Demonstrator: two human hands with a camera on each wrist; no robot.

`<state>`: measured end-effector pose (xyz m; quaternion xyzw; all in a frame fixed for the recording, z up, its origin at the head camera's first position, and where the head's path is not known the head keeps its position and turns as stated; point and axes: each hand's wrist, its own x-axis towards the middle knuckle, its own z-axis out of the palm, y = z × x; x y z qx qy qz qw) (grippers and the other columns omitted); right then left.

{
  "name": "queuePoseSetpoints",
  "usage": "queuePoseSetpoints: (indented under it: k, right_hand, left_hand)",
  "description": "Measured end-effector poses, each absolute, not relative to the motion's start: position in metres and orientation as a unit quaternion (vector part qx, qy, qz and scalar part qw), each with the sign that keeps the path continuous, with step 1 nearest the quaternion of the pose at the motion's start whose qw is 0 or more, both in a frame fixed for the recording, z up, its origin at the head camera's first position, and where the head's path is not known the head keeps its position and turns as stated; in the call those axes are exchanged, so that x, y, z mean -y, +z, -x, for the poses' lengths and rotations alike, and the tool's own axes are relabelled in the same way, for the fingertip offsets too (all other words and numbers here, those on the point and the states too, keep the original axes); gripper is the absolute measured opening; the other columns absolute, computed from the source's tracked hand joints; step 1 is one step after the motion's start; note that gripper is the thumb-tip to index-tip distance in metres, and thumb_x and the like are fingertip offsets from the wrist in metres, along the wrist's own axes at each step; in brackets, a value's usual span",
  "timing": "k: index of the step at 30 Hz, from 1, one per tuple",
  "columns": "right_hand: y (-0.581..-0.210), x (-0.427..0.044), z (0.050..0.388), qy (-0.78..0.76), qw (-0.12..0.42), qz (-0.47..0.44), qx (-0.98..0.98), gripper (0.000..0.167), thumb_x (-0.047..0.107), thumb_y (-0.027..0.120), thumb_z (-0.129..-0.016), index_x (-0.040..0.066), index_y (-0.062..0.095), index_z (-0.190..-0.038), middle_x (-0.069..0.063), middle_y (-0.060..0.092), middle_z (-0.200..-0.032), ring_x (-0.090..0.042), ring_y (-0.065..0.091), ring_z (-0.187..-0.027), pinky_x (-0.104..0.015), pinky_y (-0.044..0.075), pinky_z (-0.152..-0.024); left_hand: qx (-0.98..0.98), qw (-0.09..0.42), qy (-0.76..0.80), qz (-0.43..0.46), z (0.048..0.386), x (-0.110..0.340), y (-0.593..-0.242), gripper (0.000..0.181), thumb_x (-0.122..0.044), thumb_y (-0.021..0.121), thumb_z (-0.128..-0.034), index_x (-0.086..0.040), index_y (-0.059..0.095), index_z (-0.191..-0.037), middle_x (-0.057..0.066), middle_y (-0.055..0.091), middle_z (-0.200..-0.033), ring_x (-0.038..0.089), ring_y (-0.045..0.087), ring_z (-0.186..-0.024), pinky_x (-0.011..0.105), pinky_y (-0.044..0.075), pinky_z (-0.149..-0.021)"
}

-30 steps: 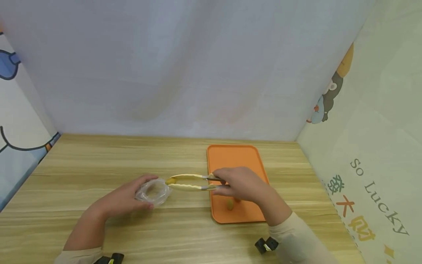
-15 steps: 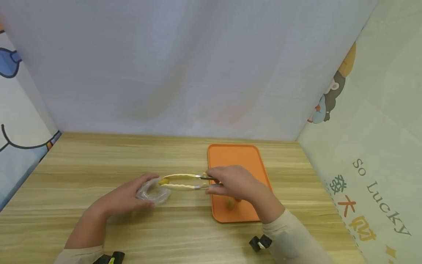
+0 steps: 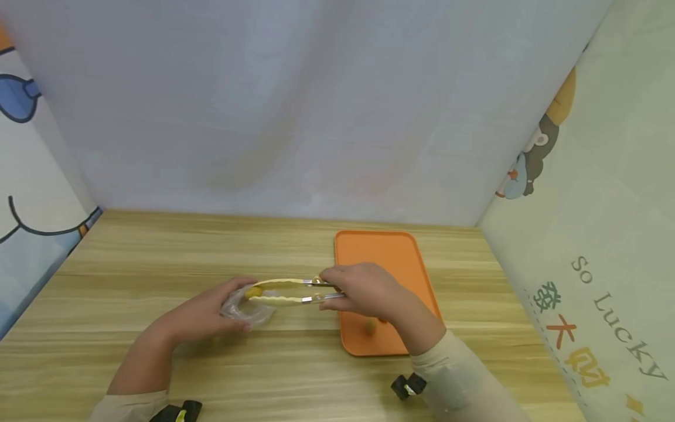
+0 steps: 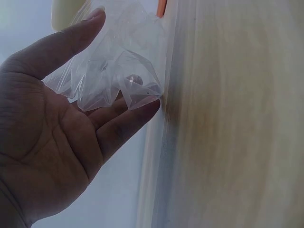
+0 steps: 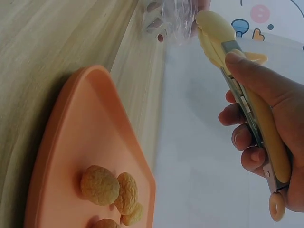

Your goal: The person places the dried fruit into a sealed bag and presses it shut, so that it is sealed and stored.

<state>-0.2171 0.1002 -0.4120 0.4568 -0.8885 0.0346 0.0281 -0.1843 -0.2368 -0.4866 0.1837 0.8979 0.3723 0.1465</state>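
My left hand (image 3: pixel 203 313) holds a clear plastic bag (image 4: pixel 118 57), thumb on one side and fingers on the other, the bag's mouth spread. My right hand (image 3: pixel 364 287) grips a pair of tongs (image 5: pixel 268 137) with pale yellow heads and metal arms. Between the tongs' tips is a small yellow-brown roundish piece (image 3: pixel 255 292), over the bag's mouth in the head view. An orange tray (image 3: pixel 377 246) lies partly beneath the right forearm. On it rest several wrinkled brown round pieces (image 5: pixel 99 185), mostly hidden by the right hand and forearm in the head view.
The wood-grain table (image 3: pixel 253 375) runs back to a pale curtain (image 3: pixel 295 117). A printed cloth wall (image 3: pixel 606 234) stands at the right, another at the left.
My right hand has moved left with the tongs, carrying the yellow-brown piece from the bag's right edge to over its mouth. The left hand stays almost in place with the bag.
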Motion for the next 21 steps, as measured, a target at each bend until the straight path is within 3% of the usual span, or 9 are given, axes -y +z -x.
queuePoseSetpoints:
  k: [13, 21]
  right_hand:
    - [-0.415, -0.091, 0.219, 0.012, 0.017, -0.444, 0.896, 0.040, 0.053, 0.065, -0.088, 0.022, 0.061, -0.114, 0.013, 0.065, -0.099, 0.001, 0.049, -0.065, -0.021, 0.041, -0.057]
    - [-0.415, -0.089, 0.219, 0.011, 0.012, -0.441, 0.897, 0.041, 0.053, 0.066, -0.088, 0.022, 0.061, -0.115, 0.013, 0.066, -0.100, 0.001, 0.051, -0.066, -0.021, 0.042, -0.057]
  left_hand:
    - [-0.895, 0.143, 0.381, -0.181, 0.184, 0.238, -0.489, 0.088, -0.049, 0.078, -0.0796, -0.026, 0.032, -0.152, 0.012, 0.049, -0.140, 0.029, 0.054, -0.115, 0.049, 0.046, -0.089]
    - [-0.888, 0.152, 0.396, -0.176, 0.184, 0.240, -0.490, 0.090, -0.048, 0.078, -0.0794, -0.026, 0.031, -0.152, 0.010, 0.049, -0.138, 0.026, 0.053, -0.111, 0.046, 0.045, -0.088]
